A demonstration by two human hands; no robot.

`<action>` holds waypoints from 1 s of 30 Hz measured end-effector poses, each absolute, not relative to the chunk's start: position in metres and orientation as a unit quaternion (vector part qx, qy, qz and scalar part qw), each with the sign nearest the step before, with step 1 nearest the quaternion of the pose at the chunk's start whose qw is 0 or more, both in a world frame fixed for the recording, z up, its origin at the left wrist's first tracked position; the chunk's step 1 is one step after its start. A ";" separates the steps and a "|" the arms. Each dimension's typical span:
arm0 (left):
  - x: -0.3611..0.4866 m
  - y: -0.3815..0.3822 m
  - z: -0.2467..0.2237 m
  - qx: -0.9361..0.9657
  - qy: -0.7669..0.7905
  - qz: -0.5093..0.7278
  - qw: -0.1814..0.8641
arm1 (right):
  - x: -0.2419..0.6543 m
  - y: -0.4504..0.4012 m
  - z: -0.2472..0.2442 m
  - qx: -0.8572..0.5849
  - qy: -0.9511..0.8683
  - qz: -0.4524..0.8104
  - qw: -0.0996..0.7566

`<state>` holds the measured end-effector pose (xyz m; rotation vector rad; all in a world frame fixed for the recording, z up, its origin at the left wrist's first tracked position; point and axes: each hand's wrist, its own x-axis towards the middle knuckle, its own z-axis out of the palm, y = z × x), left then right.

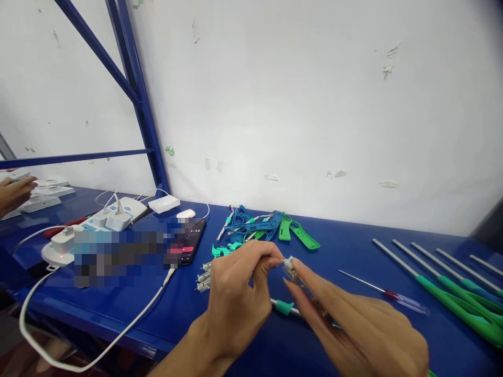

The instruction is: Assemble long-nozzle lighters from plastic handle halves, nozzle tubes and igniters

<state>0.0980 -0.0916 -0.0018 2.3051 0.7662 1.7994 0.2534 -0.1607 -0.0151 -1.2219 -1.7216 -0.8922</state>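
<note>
Between the thumb and fingers of my right hand (353,319) is a small clear plastic part (290,268) with a whitish end and metal bits inside. My left hand (239,288) is closed in a pinch right at that whitish end; whatever its fingertips hold is too small to make out. Under my hands lies a grey rod with a teal clip (284,307), partly covered by my right hand. Several similar clear parts (204,277) sit just left of my left hand. Behind them is a teal plastic piece (220,251).
Blue plastic shells (255,225) and green handle pieces (301,235) lie near the wall. A screwdriver (387,294) and several green-handled rods (440,285) are at right. At left are a phone (194,238), a power strip (133,209), a white cable (118,345) and another person's hand (15,193).
</note>
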 end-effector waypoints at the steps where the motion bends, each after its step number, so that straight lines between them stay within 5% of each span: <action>1: 0.098 -0.091 -0.002 0.761 0.255 0.593 0.059 | 0.254 -0.160 -0.016 -0.488 -0.686 -0.353 0.408; 18: 0.102 -0.098 0.011 0.726 0.267 0.588 0.237 | 0.276 -0.156 -0.012 -0.477 -0.693 -0.186 0.507; 30: 0.103 -0.091 -0.004 0.855 0.247 0.438 0.127 | 0.351 -0.201 0.004 -0.637 -0.584 -0.127 0.488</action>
